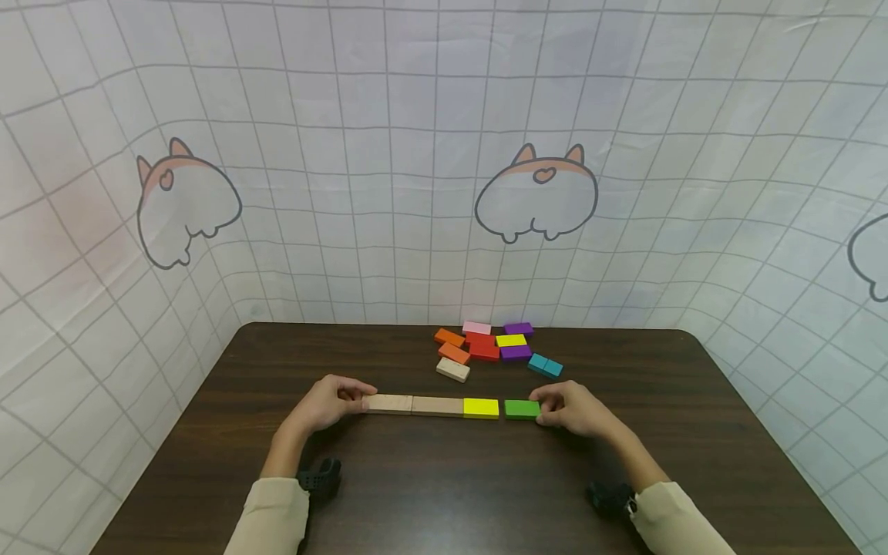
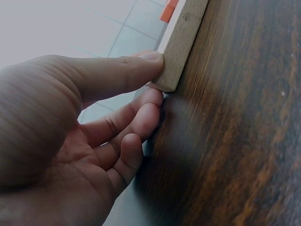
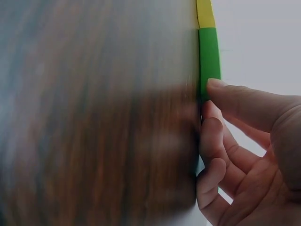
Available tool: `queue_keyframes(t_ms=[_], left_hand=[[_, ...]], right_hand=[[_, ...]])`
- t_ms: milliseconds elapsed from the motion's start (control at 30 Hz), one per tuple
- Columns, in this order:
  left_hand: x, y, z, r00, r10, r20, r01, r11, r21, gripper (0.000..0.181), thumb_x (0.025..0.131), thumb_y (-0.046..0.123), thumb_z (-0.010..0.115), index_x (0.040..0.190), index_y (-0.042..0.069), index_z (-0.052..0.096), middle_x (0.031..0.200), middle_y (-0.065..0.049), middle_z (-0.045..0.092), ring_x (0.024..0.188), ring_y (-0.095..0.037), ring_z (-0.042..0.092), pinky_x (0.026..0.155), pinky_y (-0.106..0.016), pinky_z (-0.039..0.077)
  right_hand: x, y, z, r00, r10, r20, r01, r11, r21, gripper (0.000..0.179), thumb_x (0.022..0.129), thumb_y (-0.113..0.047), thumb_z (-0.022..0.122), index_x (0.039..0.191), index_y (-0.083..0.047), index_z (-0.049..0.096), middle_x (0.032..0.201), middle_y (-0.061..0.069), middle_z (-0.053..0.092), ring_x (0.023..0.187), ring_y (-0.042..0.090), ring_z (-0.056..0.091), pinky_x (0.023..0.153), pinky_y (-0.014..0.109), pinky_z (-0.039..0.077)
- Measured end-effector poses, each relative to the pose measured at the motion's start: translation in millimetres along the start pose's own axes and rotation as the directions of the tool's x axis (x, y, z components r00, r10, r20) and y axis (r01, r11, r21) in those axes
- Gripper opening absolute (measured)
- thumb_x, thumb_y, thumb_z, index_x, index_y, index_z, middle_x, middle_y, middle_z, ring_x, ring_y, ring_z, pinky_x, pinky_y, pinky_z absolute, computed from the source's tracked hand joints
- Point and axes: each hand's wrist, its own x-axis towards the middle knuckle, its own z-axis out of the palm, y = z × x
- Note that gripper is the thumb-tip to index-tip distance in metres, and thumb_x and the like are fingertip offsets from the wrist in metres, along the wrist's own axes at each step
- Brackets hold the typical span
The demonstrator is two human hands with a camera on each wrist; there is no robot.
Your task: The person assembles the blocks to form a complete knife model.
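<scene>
Across the dark table (image 1: 416, 486), the left hand (image 1: 331, 404) pinches the leftmost wooden block (image 1: 390, 404) while the right hand (image 1: 574, 408) pinches the green block (image 1: 520, 409), just apart from the near yellow block (image 1: 481, 408); this looks like lining up, and closing the gap calls for a straight leftward slide

Rectangular blocks (image 1: 437, 406), counted by colour
Three plain wooden blocks (image 1: 388, 404), two yellow blocks (image 1: 481, 408), one green block (image 1: 520, 410), two orange blocks (image 1: 454, 353), two purple blocks (image 1: 516, 353), one pink block (image 1: 476, 328) and at least two red blocks (image 1: 484, 352) are counted; blue blocks (image 1: 537, 363) cannot be surely counted.
</scene>
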Motion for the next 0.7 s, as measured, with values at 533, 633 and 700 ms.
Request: queue_keyframes(t_ms=[533, 633, 700], left_hand=[[-0.2, 0.2, 0.0, 1.000, 0.001, -0.004, -0.001, 1.000, 0.000, 0.021, 0.093, 0.013, 0.076, 0.113, 0.015, 0.080, 0.092, -0.003, 0.067, 0.078, -0.018, 0.055, 0.071, -0.033, 0.046], [-0.2, -0.4, -1.1, 1.000, -0.001, -0.006, 0.001, 1.000, 0.003, 0.021, 0.093, 0.012, 0.076, 0.113, 0.015, 0.080, 0.091, -0.003, 0.066, 0.078, -0.018, 0.054, 0.071, -0.033, 0.046], [-0.1, -1.2, -1.9, 1.000, 0.000, -0.007, 0.000, 1.000, 0.005, 0.020, 0.093, 0.012, 0.076, 0.113, 0.015, 0.080, 0.091, -0.003, 0.066, 0.078, -0.018, 0.054, 0.071, -0.033, 0.046]], right_hand=[[6.7, -10.3, 5.5, 1.000, 0.014, 0.025, -0.014, 1.000, 0.012, 0.029, 0.092, -0.014, 0.077, 0.118, -0.006, 0.071, 0.082, 0.000, 0.065, 0.068, 0.013, 0.054, 0.062, 0.026, 0.045], [8.9, -9.3, 6.1, 0.999, 0.014, 0.030, -0.015, 1.000, 0.019, 0.028, 0.092, -0.014, 0.076, 0.118, -0.007, 0.071, 0.082, 0.000, 0.065, 0.068, 0.013, 0.055, 0.062, 0.026, 0.046], [10.9, -8.8, 6.6, 0.999, 0.020, 0.033, -0.021, 0.999, 0.028, 0.028, 0.092, -0.014, 0.076, 0.118, -0.007, 0.071, 0.081, 0.000, 0.064, 0.068, 0.014, 0.055, 0.062, 0.027, 0.046]])
